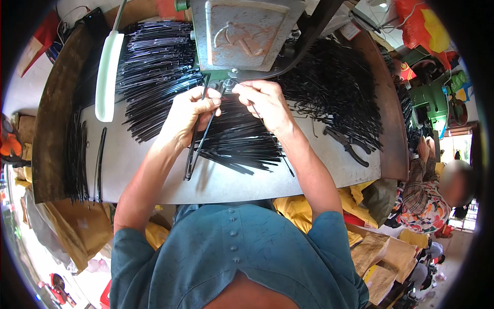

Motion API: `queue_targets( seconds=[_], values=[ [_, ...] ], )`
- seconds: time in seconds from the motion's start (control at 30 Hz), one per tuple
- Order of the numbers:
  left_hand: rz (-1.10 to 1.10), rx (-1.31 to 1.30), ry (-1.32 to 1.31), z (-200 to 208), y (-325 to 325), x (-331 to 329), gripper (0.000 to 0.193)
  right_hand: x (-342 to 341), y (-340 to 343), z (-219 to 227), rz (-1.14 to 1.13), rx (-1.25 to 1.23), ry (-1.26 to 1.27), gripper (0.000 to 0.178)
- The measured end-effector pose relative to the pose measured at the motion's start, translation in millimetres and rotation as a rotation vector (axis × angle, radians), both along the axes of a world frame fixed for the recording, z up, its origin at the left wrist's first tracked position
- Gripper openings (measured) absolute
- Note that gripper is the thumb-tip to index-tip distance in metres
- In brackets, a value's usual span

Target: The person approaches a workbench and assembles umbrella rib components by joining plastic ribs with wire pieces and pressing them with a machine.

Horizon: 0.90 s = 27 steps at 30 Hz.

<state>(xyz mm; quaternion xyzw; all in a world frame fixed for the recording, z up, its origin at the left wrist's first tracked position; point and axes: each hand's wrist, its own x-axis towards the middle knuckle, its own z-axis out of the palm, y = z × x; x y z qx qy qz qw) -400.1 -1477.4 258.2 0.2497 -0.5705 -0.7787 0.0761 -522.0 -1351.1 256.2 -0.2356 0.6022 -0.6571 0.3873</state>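
My left hand [191,112] is closed around several thin black metal ribs [193,154], which look like umbrella ribs and hang down toward the table's front. Fingers of my right hand [266,103] pinch another black rib [282,152] that slants down to the right. Both sets of fingertips meet near the small metal tool head [228,84] of a grey-green press [246,36]. Exactly how the rib ends sit there is too small to make out. Beneath my hands lies a fanned pile of black ribs [242,141] on the metal tabletop [149,177].
Big heaps of black ribs lie to the left [157,67] and right [339,87] of the press. Pliers [350,147] rest at the right. A white lamp [109,77] hangs at the left. The table has a raised brown rim [51,118]. Another person [424,201] works at far right.
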Motion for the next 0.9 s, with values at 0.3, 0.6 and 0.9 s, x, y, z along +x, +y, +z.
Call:
queue_targets(
  seconds=[0.3, 0.6, 0.9],
  values=[
    [0.011, 0.020, 0.008, 4.9, 1.9, -1.0, 0.009, -0.1, -1.2, 3.9, 0.025, -0.009, 0.015, 0.014],
    [0.023, 0.041, -0.001, -2.3, -0.8, -4.2, 0.009, -2.7, -7.0, -0.4, 0.012, 0.003, 0.013, 0.010],
    [0.019, 0.039, 0.013, -3.7, -1.8, -4.6, 0.010, 0.3, -7.4, 1.4, 0.007, 0.031, -0.006, 0.012]
  ],
)
